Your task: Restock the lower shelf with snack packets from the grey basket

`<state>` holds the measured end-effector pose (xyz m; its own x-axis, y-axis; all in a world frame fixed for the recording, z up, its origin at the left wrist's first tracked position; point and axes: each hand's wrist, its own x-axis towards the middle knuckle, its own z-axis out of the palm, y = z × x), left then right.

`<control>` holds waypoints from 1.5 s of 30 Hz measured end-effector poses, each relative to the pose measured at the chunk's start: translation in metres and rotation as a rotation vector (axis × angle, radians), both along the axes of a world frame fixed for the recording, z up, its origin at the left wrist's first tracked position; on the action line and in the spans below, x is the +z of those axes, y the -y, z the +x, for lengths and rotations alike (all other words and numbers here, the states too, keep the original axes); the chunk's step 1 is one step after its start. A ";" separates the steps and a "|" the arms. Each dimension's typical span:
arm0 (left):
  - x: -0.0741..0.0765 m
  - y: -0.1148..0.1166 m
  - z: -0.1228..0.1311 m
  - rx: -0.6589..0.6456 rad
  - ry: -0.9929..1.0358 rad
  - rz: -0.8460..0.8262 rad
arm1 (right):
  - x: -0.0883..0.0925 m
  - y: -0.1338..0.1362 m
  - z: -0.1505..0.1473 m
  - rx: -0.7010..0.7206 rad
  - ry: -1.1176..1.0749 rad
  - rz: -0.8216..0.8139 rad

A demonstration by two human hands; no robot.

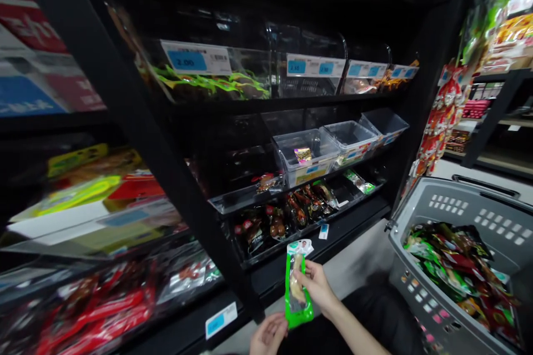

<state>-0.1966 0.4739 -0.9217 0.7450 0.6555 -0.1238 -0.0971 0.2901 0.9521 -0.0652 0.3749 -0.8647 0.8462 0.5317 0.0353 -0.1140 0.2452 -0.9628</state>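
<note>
Both my hands hold a green-and-clear vacuum snack packet in front of the lowest shelf. Inside it is a long pale piece of food, perhaps a chicken foot or wing; I cannot tell which. My right hand grips the packet's right side, thumb across its front. Its lower left corner is pinched by the fingers of my left hand. Just beyond, dark brown snack packets lie in a row in a low tray. A few green-and-white packets lie at the tray's right end.
To my right stands a grey shopping basket with many snack packets inside. Clear plastic bins sit on the shelf above the tray. A black upright post divides the shelving; red packets lie left of it.
</note>
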 end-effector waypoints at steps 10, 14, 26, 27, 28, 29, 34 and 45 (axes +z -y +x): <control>0.004 0.003 -0.003 0.025 0.030 -0.165 | 0.000 0.003 -0.012 0.359 0.062 -0.111; 0.006 0.003 -0.006 0.007 0.031 -0.142 | -0.006 0.001 -0.006 0.147 0.097 -0.139; 0.015 -0.007 -0.007 -0.111 0.132 -0.208 | -0.006 0.001 -0.011 0.212 -0.003 -0.182; 0.015 -0.007 -0.007 -0.114 0.140 -0.214 | -0.008 -0.001 -0.014 0.247 0.005 -0.204; 0.014 -0.008 -0.006 -0.107 0.131 -0.206 | -0.011 -0.003 -0.017 0.273 0.019 -0.222; 0.012 -0.009 -0.006 -0.092 0.117 -0.188 | -0.014 -0.005 -0.019 0.289 0.037 -0.233; 0.001 -0.016 -0.004 0.056 0.067 -0.126 | -0.023 -0.008 -0.021 0.442 0.045 -0.161; 0.004 -0.017 -0.003 0.136 0.024 -0.051 | -0.029 -0.006 -0.014 0.397 0.081 -0.227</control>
<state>-0.1993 0.4906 -0.9175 0.6531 0.7437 -0.1426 -0.1613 0.3206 0.9334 -0.0794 0.3813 -0.8940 0.5746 0.8161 -0.0620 -0.0785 -0.0204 -0.9967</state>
